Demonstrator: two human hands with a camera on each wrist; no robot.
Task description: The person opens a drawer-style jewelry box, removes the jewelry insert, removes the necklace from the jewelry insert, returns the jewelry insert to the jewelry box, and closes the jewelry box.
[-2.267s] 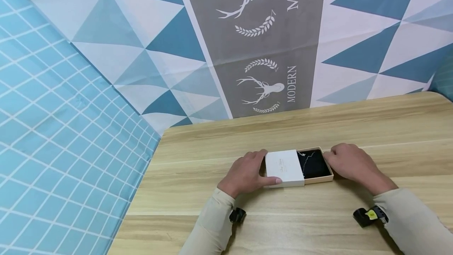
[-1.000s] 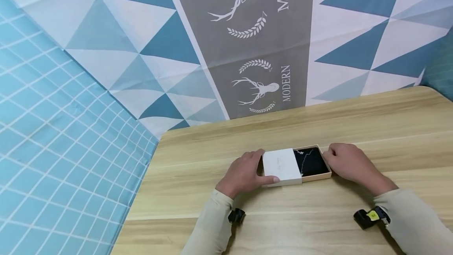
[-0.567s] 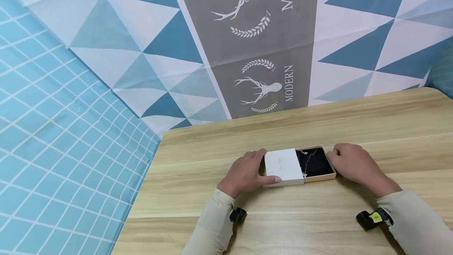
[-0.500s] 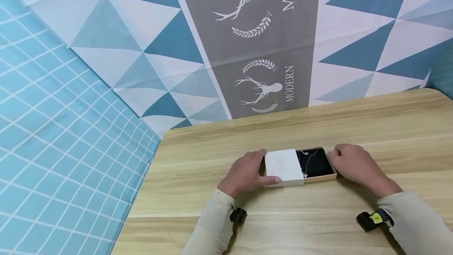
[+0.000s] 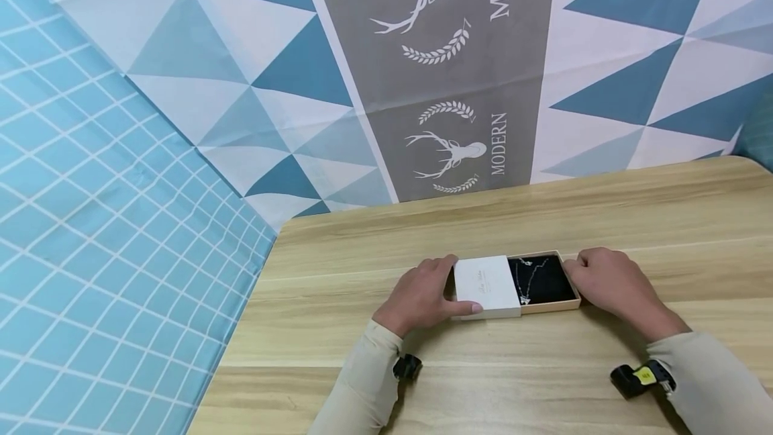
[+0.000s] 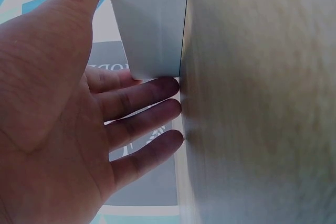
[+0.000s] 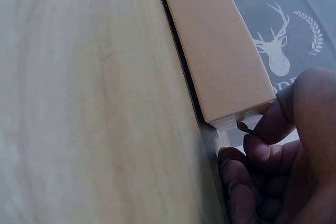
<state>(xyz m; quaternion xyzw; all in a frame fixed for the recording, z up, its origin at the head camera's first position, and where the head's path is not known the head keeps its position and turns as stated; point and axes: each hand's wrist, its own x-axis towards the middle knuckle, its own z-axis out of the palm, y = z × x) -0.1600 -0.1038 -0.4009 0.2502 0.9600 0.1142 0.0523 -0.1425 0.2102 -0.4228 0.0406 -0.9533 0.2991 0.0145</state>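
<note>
A white jewelry box sleeve (image 5: pixel 486 285) with faint lettering lies on the table. Its tan-edged drawer (image 5: pixel 549 307) sticks out to the right by about its own width. On the drawer's black pad (image 5: pixel 546 280) lies a thin silver necklace (image 5: pixel 528 284) with a small pendant. My left hand (image 5: pixel 417 294) holds the sleeve's left end, thumb along the front side and fingers at the far left corner. At the drawer's right end, my right hand (image 5: pixel 612 284) pinches a small dark pull tab (image 7: pixel 245 127) between thumb and index finger, the other fingers curled.
The wood-grain table (image 5: pixel 513 381) extends around the box. Behind it hangs a patterned cloth (image 5: pixel 447 72) with deer prints, and a blue grid cloth (image 5: pixel 121 220) runs along the left. Each wrist wears a black camera, such as the right wrist camera (image 5: pixel 631 380).
The right hand has moved a little to the right, drawing the drawer farther out of the sleeve. More of the necklace and its pendant shows. The left hand keeps its hold on the sleeve.
</note>
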